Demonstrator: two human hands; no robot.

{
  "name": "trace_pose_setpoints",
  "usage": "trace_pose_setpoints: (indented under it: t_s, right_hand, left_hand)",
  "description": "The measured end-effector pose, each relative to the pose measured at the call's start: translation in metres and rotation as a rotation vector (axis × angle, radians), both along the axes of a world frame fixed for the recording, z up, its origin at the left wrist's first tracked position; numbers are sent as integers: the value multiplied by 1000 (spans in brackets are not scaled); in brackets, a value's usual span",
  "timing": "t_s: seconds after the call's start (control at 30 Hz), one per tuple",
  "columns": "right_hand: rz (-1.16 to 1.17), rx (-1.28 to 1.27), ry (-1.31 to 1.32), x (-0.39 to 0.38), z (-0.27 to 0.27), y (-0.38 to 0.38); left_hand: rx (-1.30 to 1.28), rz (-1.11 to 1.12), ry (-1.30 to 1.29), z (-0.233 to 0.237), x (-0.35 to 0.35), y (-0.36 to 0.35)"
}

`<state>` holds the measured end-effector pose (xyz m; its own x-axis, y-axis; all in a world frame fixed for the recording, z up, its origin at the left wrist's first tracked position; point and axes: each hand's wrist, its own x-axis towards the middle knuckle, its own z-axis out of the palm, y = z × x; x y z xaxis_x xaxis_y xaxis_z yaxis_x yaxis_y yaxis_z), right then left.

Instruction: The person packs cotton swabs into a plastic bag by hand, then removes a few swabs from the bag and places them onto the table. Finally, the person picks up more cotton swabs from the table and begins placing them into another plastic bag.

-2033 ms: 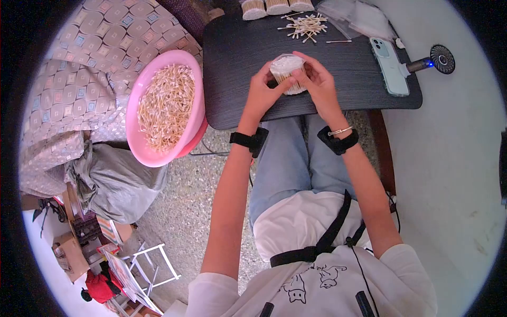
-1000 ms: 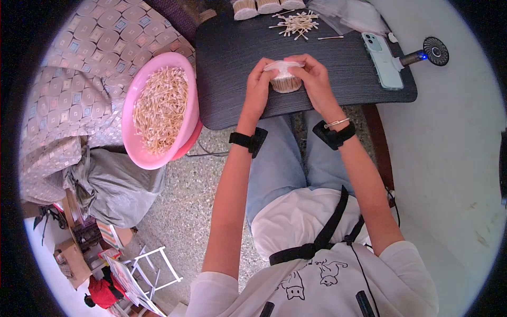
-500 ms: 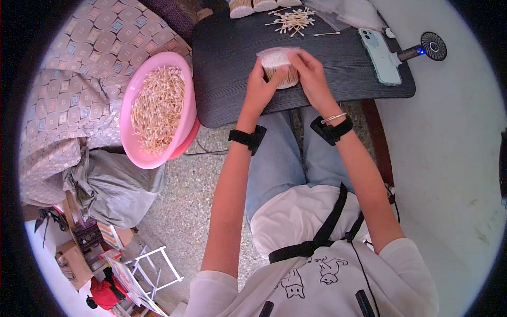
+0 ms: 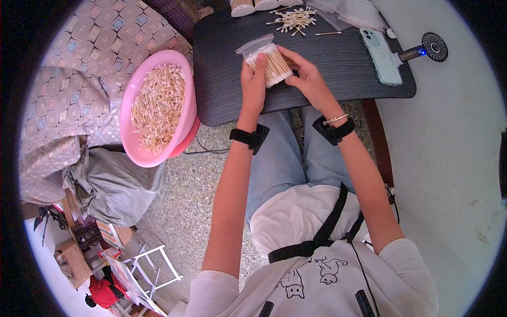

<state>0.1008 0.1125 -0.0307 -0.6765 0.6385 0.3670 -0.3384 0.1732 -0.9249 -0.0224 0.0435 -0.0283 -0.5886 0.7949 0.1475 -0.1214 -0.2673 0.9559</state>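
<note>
While a swab bag (image 4: 276,64) is held by left hand (image 4: 253,87) and right hand (image 4: 310,82), its long axis is slanted. Mouth (image 4: 255,44) is pointed far left.

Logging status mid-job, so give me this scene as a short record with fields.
left hand: gripping swab bag, thumb across its front
right hand: at the bag's right side
bag top: clear, extending past the packed swabs
black table: loose swab pile, phone, bundled swabs at far edge
left of table: pink basin holding many swabs
</note>
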Motion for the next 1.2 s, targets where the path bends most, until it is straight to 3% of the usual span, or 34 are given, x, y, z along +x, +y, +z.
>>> trace_pose_setpoints:
  t_s: [0.9,1.0,1.1,1.2]
  right_hand:
    - [-55,-266,-13,-4,1,6]
    - [14,-253,68,-5,-2,10]
    - [-70,-367,190,-2,10,6]
    - [-157,-150,127,1,23,10]
  left_hand:
    - [-55,-77,160,-1,2,-1]
    - [-40,-78,158,0,3,0]
    - [-80,-102,121,1,2,-2]
    - [-98,-128,162,4,3,-3]
